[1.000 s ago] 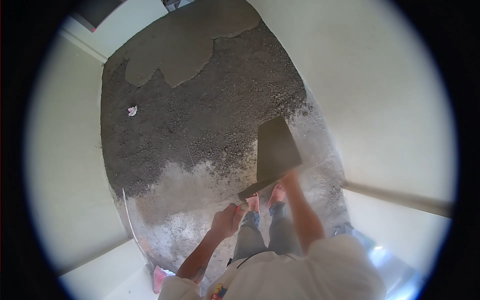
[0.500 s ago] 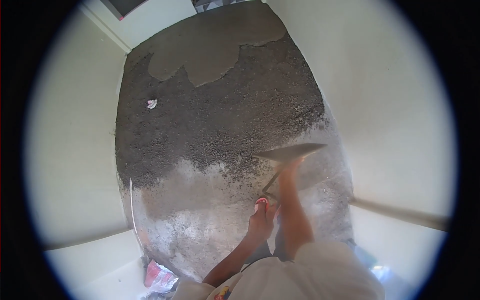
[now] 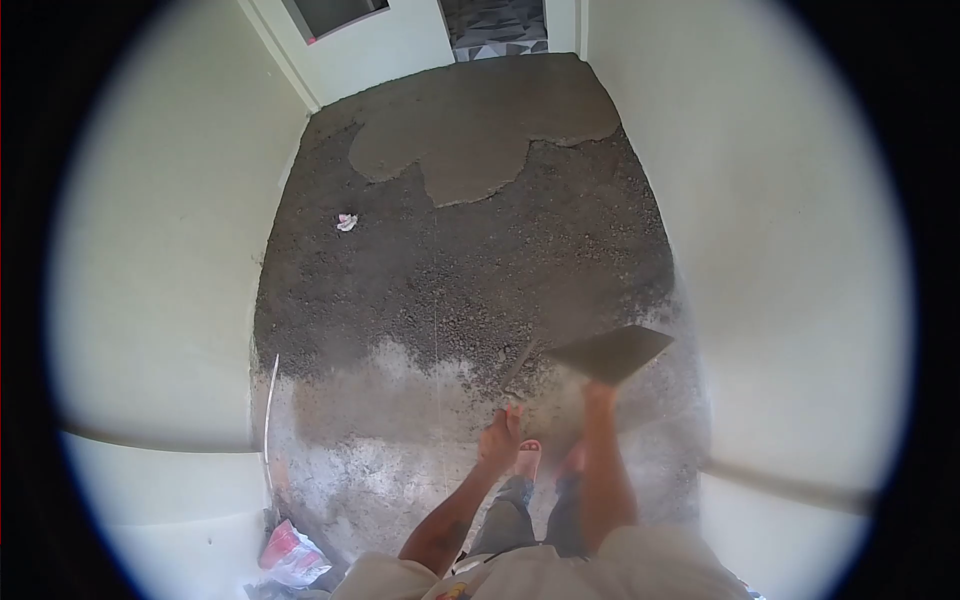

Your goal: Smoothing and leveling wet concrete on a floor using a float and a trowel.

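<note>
My right hand point(image 3: 600, 395) grips the near edge of a flat, angular grey-brown board point(image 3: 618, 352), tilted above the border between dark mix and pale floor. My left hand point(image 3: 497, 440) is closed on a slim trowel-like tool point(image 3: 520, 366). Its thin blade points up and away over the dark, grainy mix point(image 3: 450, 290); motion blurs it, so its exact shape is unclear. The tool and the board are apart. Beyond the mix lies a smoother patch of wet mortar point(image 3: 470, 150) with a scalloped near edge.
Pale walls point(image 3: 170, 280) flank the narrow floor. A crumpled wrapper point(image 3: 346, 222) lies on the mix. Along the left wall runs a thin white strip point(image 3: 269, 420), with a torn red-and-white bag point(image 3: 293, 555) near its lower end. My sandalled foot point(image 3: 528, 458) stands on bare floor; a doorway point(image 3: 495, 25) is far ahead.
The view has tipped up, showing more of the doorway. The board has turned to show more of its flat face. My hands have moved farther apart, and the left tool has swung upright.
</note>
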